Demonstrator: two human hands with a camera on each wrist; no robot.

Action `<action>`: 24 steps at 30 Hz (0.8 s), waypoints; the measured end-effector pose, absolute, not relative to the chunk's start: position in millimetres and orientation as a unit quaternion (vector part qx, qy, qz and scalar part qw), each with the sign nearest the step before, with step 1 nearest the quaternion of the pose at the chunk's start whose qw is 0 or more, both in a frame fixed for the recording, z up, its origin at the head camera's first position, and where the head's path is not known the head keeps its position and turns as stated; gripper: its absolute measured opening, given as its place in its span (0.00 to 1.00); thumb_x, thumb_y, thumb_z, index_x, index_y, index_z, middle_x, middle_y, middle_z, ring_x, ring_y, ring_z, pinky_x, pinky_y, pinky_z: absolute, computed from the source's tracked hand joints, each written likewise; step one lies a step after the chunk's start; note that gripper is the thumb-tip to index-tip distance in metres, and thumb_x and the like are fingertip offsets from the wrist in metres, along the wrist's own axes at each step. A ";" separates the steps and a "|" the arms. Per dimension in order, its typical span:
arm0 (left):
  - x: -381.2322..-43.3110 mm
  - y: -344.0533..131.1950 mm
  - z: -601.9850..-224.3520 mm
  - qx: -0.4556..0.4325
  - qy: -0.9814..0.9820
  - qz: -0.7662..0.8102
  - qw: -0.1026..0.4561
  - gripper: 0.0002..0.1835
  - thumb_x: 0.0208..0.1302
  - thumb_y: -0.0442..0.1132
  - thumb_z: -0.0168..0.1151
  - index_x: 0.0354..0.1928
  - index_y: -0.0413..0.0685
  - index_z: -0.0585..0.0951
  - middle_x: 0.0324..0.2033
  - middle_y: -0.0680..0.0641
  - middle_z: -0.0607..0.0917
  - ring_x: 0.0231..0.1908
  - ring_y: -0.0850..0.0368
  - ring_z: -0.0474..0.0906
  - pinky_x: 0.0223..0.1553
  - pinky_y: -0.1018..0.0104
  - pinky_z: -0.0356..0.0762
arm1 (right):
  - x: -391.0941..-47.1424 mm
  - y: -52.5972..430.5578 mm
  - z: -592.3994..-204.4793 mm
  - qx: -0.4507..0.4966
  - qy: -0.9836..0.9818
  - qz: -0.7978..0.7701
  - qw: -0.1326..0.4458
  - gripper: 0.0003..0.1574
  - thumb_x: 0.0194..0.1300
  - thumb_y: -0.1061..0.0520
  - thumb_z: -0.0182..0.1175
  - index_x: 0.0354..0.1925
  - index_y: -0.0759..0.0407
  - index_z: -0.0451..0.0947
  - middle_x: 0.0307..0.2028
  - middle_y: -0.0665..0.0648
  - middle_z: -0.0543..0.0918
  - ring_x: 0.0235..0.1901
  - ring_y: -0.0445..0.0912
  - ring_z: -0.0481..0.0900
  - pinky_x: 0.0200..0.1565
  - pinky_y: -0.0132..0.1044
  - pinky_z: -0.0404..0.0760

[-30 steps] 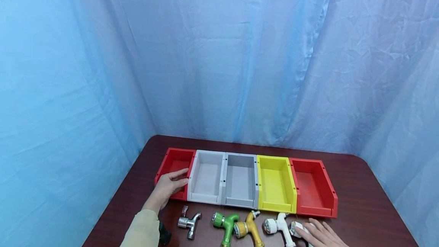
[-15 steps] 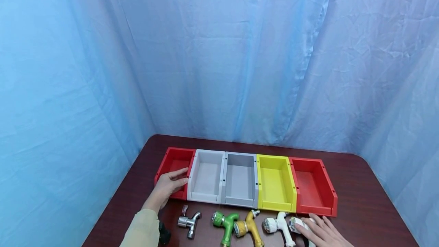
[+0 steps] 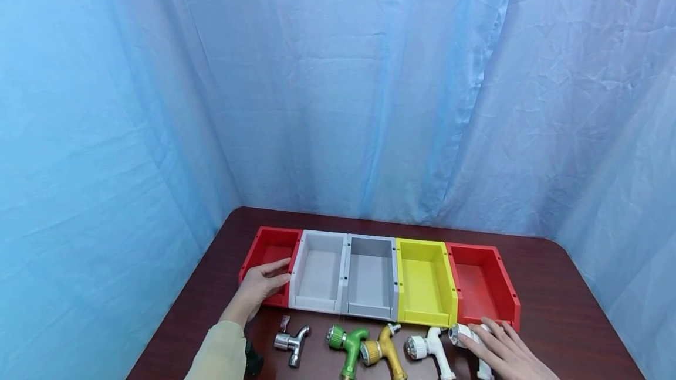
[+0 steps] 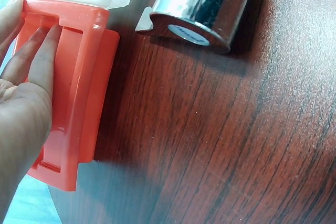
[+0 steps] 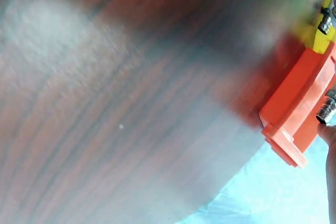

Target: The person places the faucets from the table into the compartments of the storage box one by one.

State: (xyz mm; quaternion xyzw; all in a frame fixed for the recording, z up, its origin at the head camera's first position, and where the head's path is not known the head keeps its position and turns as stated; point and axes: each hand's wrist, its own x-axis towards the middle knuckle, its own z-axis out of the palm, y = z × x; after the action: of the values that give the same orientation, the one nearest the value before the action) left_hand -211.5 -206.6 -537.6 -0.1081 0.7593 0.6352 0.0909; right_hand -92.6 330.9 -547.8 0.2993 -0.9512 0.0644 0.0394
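Taps (image 3: 389,353) before bins (image 3: 369,280), rightmost tap (image 3: 462,333) seemingly above table (image 3: 573,309)

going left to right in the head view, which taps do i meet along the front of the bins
Chrome tap → green tap → yellow tap → first white tap → second white tap, partly hidden by the right hand.

The left sleeve (image 3: 217,349) is plain pale cream.
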 end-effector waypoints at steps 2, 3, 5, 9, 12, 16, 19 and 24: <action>-211.3 -206.7 -537.9 -0.106 0.759 0.636 0.091 0.30 0.46 0.49 0.73 0.56 0.65 0.78 0.56 0.48 0.73 0.53 0.48 0.70 0.46 0.58 0.78 | -94.4 332.7 -546.6 0.306 -0.949 0.050 0.058 0.65 0.34 0.17 0.58 0.69 0.34 0.54 0.62 0.40 0.63 0.59 0.43 0.55 0.60 0.22 0.24; -211.1 -206.7 -537.8 -0.105 0.759 0.636 0.091 0.30 0.46 0.49 0.73 0.56 0.65 0.78 0.56 0.48 0.73 0.54 0.48 0.69 0.46 0.58 0.78 | -95.1 333.4 -545.2 0.303 -0.950 0.048 0.060 0.65 0.34 0.17 0.57 0.69 0.34 0.54 0.62 0.41 0.64 0.59 0.42 0.55 0.60 0.22 0.24; -210.8 -206.5 -537.3 -0.104 0.759 0.636 0.091 0.30 0.46 0.48 0.73 0.56 0.65 0.78 0.56 0.48 0.73 0.54 0.48 0.69 0.46 0.58 0.78 | -96.1 334.5 -541.8 0.296 -0.952 0.045 0.062 0.64 0.35 0.16 0.56 0.69 0.33 0.54 0.63 0.41 0.64 0.60 0.42 0.54 0.60 0.21 0.24; -210.4 -206.4 -536.1 -0.104 0.760 0.635 0.092 0.30 0.47 0.48 0.73 0.56 0.65 0.78 0.56 0.48 0.73 0.54 0.48 0.69 0.46 0.57 0.78 | -98.8 336.1 -534.9 0.292 -0.953 0.050 0.060 0.61 0.39 0.18 0.56 0.70 0.34 0.54 0.65 0.43 0.64 0.64 0.43 0.53 0.61 0.22 0.24; -210.8 -206.4 -536.1 -0.105 0.759 0.636 0.091 0.30 0.46 0.49 0.73 0.56 0.65 0.78 0.56 0.48 0.73 0.54 0.48 0.69 0.46 0.57 0.78 | -101.1 337.6 -531.5 0.303 -0.949 0.054 0.066 0.58 0.45 0.22 0.57 0.70 0.38 0.54 0.67 0.46 0.62 0.66 0.46 0.53 0.63 0.24 0.24; -210.8 -206.5 -536.7 -0.105 0.757 0.638 0.093 0.31 0.46 0.49 0.73 0.57 0.64 0.78 0.56 0.48 0.73 0.54 0.47 0.69 0.46 0.57 0.78 | -104.4 338.9 -528.5 0.308 -0.948 0.060 0.057 0.62 0.42 0.28 0.65 0.71 0.40 0.52 0.68 0.48 0.59 0.67 0.48 0.51 0.63 0.26 0.23; -210.8 -206.6 -537.0 -0.105 0.758 0.637 0.094 0.31 0.46 0.49 0.73 0.57 0.64 0.77 0.56 0.48 0.73 0.54 0.47 0.69 0.45 0.57 0.78 | -106.8 339.7 -527.9 0.313 -0.946 0.058 0.060 0.65 0.38 0.32 0.70 0.71 0.41 0.52 0.68 0.49 0.59 0.67 0.48 0.51 0.64 0.27 0.24; -211.0 -206.8 -537.2 -0.104 0.759 0.636 0.093 0.31 0.46 0.49 0.73 0.57 0.64 0.77 0.56 0.48 0.73 0.54 0.47 0.69 0.45 0.58 0.78 | -108.7 342.1 -527.0 0.322 -0.942 0.058 0.075 0.66 0.36 0.34 0.72 0.71 0.43 0.53 0.68 0.50 0.59 0.66 0.49 0.52 0.64 0.27 0.26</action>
State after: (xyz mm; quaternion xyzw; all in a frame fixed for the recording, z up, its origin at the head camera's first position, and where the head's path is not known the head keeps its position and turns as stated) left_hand -211.0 -206.8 -537.2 -0.1042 0.7587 0.6363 0.0930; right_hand -108.7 342.1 -527.0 0.3215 -0.9421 0.0581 0.0751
